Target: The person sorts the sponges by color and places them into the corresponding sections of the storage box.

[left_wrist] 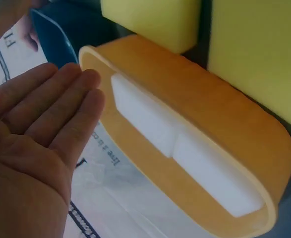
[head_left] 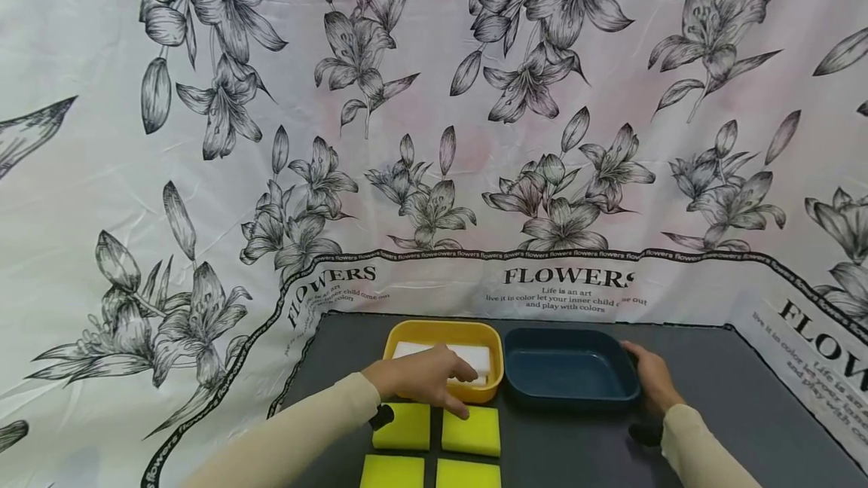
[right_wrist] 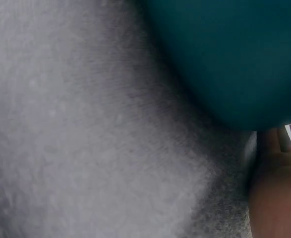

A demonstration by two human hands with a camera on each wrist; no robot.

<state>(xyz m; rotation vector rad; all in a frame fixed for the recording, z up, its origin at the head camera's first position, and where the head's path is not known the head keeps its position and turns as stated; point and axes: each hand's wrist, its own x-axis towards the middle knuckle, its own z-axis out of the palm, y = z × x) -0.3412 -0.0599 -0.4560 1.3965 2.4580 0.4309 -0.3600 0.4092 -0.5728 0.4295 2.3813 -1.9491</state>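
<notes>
My left hand (head_left: 434, 375) hovers over the front of a yellow bin (head_left: 498, 367), its fingers extended and holding nothing. In the left wrist view the palm and straight fingers of that hand (left_wrist: 41, 129) show beside the bin's rim. Two white blocks (left_wrist: 140, 114) lie end to end in the bin. My right hand (head_left: 654, 379) rests against the outer right wall of a dark blue bin (head_left: 570, 367), whose inside shows no objects. In the right wrist view the blue bin's wall (right_wrist: 239, 59) hides most of that hand.
Several yellow sponge blocks (head_left: 471, 431) lie in rows in front of the yellow bin. The two bins stand side by side on a dark grey tabletop (head_left: 563, 450). A white flower-printed cloth (head_left: 434, 172) hangs behind and around the table.
</notes>
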